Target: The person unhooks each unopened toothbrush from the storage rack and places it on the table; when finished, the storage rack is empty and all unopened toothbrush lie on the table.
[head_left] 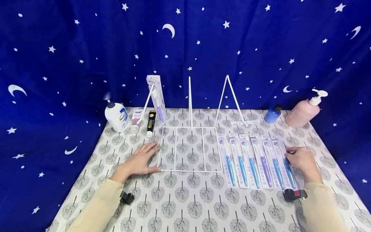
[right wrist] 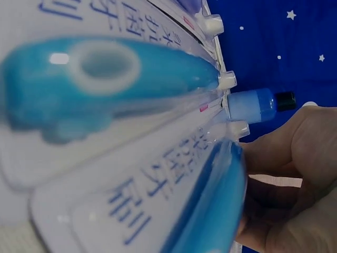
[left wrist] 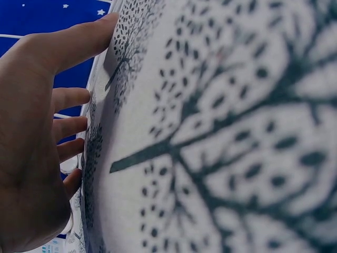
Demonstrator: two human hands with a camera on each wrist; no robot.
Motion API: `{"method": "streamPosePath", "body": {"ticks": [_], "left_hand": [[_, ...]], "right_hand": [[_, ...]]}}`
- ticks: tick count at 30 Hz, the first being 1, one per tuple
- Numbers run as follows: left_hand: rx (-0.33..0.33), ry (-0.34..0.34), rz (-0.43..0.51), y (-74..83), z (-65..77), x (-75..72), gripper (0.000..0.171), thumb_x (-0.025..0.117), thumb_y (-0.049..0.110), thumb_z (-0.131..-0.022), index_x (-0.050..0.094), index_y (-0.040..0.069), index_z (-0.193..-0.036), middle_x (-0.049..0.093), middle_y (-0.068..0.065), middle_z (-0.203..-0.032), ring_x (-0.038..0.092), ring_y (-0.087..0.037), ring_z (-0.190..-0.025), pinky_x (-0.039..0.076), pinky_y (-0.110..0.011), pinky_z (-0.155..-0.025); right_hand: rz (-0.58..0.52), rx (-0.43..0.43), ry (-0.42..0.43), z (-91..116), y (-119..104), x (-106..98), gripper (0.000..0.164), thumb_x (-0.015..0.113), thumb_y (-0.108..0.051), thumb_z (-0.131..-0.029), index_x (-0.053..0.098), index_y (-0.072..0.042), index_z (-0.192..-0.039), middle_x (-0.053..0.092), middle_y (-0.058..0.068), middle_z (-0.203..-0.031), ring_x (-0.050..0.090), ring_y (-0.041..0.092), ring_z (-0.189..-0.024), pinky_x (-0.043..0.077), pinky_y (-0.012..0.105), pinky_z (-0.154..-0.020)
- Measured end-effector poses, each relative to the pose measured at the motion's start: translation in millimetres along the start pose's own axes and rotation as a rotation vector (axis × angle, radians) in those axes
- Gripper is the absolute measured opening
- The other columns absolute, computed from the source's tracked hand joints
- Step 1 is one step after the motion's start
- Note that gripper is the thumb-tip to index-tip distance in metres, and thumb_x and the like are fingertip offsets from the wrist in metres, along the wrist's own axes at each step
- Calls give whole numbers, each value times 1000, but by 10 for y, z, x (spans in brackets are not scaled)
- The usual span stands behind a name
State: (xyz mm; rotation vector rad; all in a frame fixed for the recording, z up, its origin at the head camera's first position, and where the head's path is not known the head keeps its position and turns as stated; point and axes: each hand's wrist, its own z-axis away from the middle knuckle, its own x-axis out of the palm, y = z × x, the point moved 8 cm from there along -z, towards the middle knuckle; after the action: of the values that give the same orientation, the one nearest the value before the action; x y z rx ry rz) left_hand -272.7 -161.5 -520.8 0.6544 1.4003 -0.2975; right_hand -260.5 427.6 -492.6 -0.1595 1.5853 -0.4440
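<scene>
My left hand (head_left: 142, 160) rests on the tablecloth with fingers spread, its fingertips at the left edge of a white wire rack (head_left: 189, 171). In the left wrist view the left hand's thumb and fingertips (left wrist: 84, 96) reach to the cloth, holding nothing. To the right of the rack several packaged toothbrushes lie side by side, mostly blue with one purple toothbrush (head_left: 265, 169). My right hand (head_left: 302, 161) pinches the right edge of the end toothbrush pack (head_left: 289, 170) with curled fingers. Other packaged toothbrushes (head_left: 157, 100) stand upright at the rack's left wire divider.
Behind the left hand are a white pump bottle (head_left: 117, 117), a pale tube (head_left: 135, 121) and a black tube (head_left: 151, 124). At the back right stand a blue bottle (head_left: 272, 115) and a pink pump bottle (head_left: 302, 113). A starry blue curtain (head_left: 185, 42) encloses the table.
</scene>
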Motion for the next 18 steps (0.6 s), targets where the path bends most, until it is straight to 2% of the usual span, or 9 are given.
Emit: {"method": "streamPosePath", "body": {"ticks": [6,11,15,18], "left_hand": [[-3,6,4,5,1,-4,93,54,69,-73,24,19,-145,13,-7,-153,14,-31,-139,17,-57,-109],[-5,3,5,10,1,8,93,55,69,-73,24,19,-145,13,-6,-153,13,-30,-139,17,-56,-110],[-6,6,10,5,0,5,93,54,69,-73,24,19,-145,13,-7,-153,14,-30,-139,17,-57,-109],[1,10,10,7,0,-3,93,54,69,-73,24,19,-145,14,-7,-153,14,-31,-139,18,-57,-109]], "right_hand": [[61,28,-20,-8,-4,-29,32,58,-23,-81,66,1,-101,58,31,-107,46,57,-92,37,58,-67],[85,44,-27,3,-6,-47,32,59,-26,-80,67,-2,-100,59,30,-106,46,58,-86,37,55,-60],[53,36,-23,22,5,-50,31,60,-27,-82,68,-3,-99,68,17,-83,52,50,-84,37,48,-57],[22,20,-14,39,18,-42,30,60,-27,-83,68,-3,-98,67,4,-65,57,41,-80,38,43,-56]]}}
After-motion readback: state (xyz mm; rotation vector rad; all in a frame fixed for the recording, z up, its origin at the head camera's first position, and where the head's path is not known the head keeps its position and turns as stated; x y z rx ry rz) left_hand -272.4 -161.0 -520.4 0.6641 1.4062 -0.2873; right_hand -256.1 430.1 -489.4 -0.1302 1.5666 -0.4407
